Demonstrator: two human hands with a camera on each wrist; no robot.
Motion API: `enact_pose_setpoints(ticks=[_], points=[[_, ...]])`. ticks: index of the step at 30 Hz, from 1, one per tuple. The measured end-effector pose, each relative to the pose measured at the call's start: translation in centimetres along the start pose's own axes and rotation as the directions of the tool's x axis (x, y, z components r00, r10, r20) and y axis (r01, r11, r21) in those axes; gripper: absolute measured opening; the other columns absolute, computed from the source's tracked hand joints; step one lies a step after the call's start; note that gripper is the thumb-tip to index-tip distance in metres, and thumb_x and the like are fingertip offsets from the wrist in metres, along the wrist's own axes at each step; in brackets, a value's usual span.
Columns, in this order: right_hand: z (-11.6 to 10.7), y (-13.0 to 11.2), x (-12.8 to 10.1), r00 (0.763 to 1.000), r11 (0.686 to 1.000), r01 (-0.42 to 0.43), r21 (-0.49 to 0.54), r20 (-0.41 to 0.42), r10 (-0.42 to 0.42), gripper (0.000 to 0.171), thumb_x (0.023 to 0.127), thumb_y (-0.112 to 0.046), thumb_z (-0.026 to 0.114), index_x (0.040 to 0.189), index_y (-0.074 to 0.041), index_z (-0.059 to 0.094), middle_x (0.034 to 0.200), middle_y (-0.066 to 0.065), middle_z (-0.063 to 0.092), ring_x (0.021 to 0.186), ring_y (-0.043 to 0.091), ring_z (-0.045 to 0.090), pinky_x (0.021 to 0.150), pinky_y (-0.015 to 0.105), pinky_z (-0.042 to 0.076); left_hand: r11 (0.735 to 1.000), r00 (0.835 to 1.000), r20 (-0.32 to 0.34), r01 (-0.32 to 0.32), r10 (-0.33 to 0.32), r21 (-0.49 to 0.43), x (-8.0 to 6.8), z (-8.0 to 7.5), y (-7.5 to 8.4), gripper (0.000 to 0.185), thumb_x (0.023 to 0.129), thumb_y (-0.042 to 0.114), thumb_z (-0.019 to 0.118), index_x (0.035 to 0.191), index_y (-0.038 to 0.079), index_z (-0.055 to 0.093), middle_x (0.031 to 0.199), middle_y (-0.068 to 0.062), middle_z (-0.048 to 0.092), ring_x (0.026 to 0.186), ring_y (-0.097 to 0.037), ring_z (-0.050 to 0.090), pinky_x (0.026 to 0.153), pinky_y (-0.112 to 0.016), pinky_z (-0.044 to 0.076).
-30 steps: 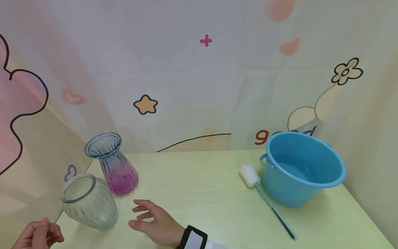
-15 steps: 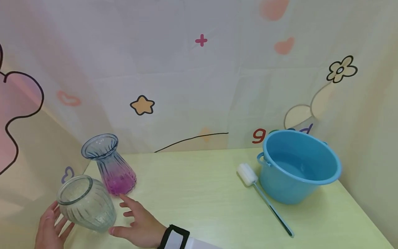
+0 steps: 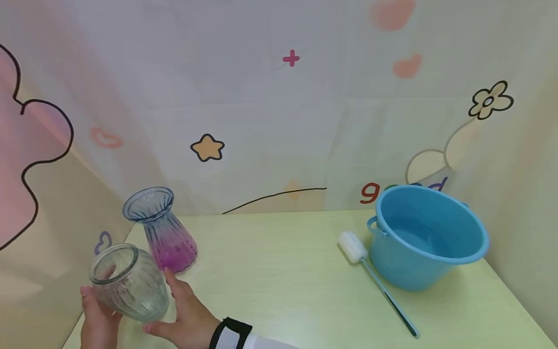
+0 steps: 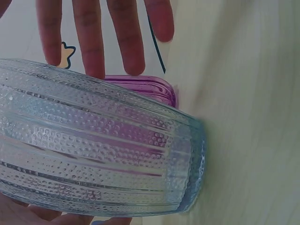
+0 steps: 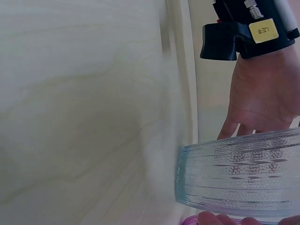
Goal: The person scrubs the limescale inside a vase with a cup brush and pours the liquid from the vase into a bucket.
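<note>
A clear ribbed glass jar (image 3: 141, 293) stands at the front left of the table in the head view. My left hand (image 3: 100, 320) holds it from the left, some fingers showing through the glass. To its right, my right hand (image 3: 187, 312) is spread around the lower side, thumb low in front and index finger up by the vase. The left wrist view has the right hand's straight fingers (image 4: 89, 42) right at the jar's wall. Just behind the jar is a blue-to-pink glass vase (image 3: 170, 242), its base partly hidden in the left wrist view.
A light blue bucket (image 3: 410, 271) stands at the right of the table (image 3: 279, 271). Beside it lies a bottle brush (image 3: 353, 247) with a white sponge head. A printed cloth (image 3: 261, 106) hangs behind the table and along its sides.
My left hand has come up from the lower left onto the jar. My right hand has moved left to the jar's right side. Jar, vase, brush and bucket keep their places.
</note>
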State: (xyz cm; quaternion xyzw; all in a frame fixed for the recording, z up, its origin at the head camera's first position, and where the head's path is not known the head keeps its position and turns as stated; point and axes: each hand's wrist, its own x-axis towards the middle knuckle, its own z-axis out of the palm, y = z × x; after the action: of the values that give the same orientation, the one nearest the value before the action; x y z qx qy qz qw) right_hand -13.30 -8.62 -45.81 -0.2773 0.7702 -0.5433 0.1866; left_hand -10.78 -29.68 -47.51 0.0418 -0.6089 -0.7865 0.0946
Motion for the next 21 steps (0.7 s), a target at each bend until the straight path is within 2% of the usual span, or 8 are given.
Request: enact_pose_setpoints(ticks=[4,7,11,14,16,17,19,21], points=[[0.1,-0.1,0.4,1.000,0.999,-0.020,-0.025,0.002,0.020,0.092,0.096,-0.040,0.072,0.164,-0.039,0.010,0.168,-0.010,0.024,0.151,0.012,0.036,0.118,0.038,0.043,0.997,0.997,-0.051,0.053,-0.051,0.051,0.0,0.6,0.3,0.064,0.105,0.063,0.005,0.159,0.040,0.030,0.122,0.039,0.059,0.112,0.020,0.052,0.131,-0.037,-0.005],[0.1,0.0,0.5,1.000,0.999,-0.022,-0.035,0.020,0.022,0.092,0.098,-0.041,0.070,0.164,-0.040,0.006,0.169,-0.011,0.022,0.153,0.014,0.036,0.120,0.040,0.042,0.991,0.992,-0.088,0.099,-0.091,0.094,0.0,0.9,0.5,0.065,0.104,0.066,0.005,0.159,0.040,0.029,0.122,0.039,0.057,0.116,0.020,0.050,0.132,-0.043,-0.003],[0.1,0.0,0.4,0.994,0.998,-0.055,0.035,0.100,0.051,0.093,0.100,-0.039,0.067,0.162,-0.046,-0.002,0.172,-0.016,0.013,0.158,0.014,0.026,0.124,0.043,0.037,0.984,0.983,-0.145,0.128,-0.110,0.121,-0.2,1.1,0.4,0.070,0.103,0.068,0.005,0.161,0.037,0.028,0.123,0.038,0.056,0.120,0.019,0.048,0.132,-0.043,0.002],[-0.1,0.0,0.4,0.987,0.995,-0.070,0.077,0.151,0.058,0.094,0.102,-0.036,0.065,0.161,-0.048,-0.006,0.173,-0.018,0.007,0.160,0.013,0.019,0.126,0.044,0.032,0.995,0.990,-0.134,0.061,-0.051,0.074,-0.3,1.0,-0.1,0.066,0.105,0.065,0.008,0.158,0.036,0.034,0.123,0.037,0.059,0.119,0.018,0.050,0.131,-0.032,0.003],[-0.1,0.0,0.4,0.985,0.995,-0.059,0.083,0.166,0.045,0.095,0.102,-0.034,0.065,0.162,-0.047,-0.008,0.173,-0.017,0.005,0.160,0.013,0.016,0.127,0.043,0.031,0.999,0.995,-0.100,0.003,0.001,0.038,-0.3,0.8,-0.4,0.062,0.107,0.061,0.010,0.155,0.036,0.040,0.123,0.035,0.061,0.118,0.017,0.052,0.128,-0.024,0.009],[-0.2,0.0,0.4,0.985,0.995,-0.050,0.089,0.168,0.035,0.095,0.102,-0.033,0.065,0.162,-0.046,-0.008,0.173,-0.017,0.005,0.161,0.012,0.015,0.127,0.042,0.030,0.999,0.996,-0.084,-0.015,0.019,0.039,-0.3,0.7,-0.4,0.059,0.108,0.060,0.010,0.152,0.038,0.042,0.123,0.034,0.061,0.118,0.016,0.052,0.127,-0.023,0.010],[-0.2,0.1,0.4,0.986,0.996,-0.033,0.088,0.164,0.018,0.095,0.102,-0.032,0.065,0.163,-0.043,-0.008,0.173,-0.016,0.004,0.161,0.012,0.015,0.127,0.040,0.030,0.997,0.997,-0.063,-0.051,0.054,0.051,-0.3,0.6,-0.5,0.056,0.109,0.058,0.010,0.149,0.039,0.045,0.123,0.032,0.062,0.116,0.016,0.053,0.122,-0.018,0.020],[-0.2,0.2,0.3,0.987,0.996,-0.020,0.082,0.159,0.007,0.096,0.102,-0.032,0.065,0.164,-0.041,-0.008,0.174,-0.014,0.004,0.161,0.012,0.014,0.127,0.039,0.029,0.995,0.997,-0.048,-0.064,0.067,0.072,-0.4,0.6,-0.4,0.055,0.109,0.056,0.010,0.148,0.040,0.045,0.122,0.032,0.062,0.115,0.016,0.054,0.121,-0.019,0.020]])
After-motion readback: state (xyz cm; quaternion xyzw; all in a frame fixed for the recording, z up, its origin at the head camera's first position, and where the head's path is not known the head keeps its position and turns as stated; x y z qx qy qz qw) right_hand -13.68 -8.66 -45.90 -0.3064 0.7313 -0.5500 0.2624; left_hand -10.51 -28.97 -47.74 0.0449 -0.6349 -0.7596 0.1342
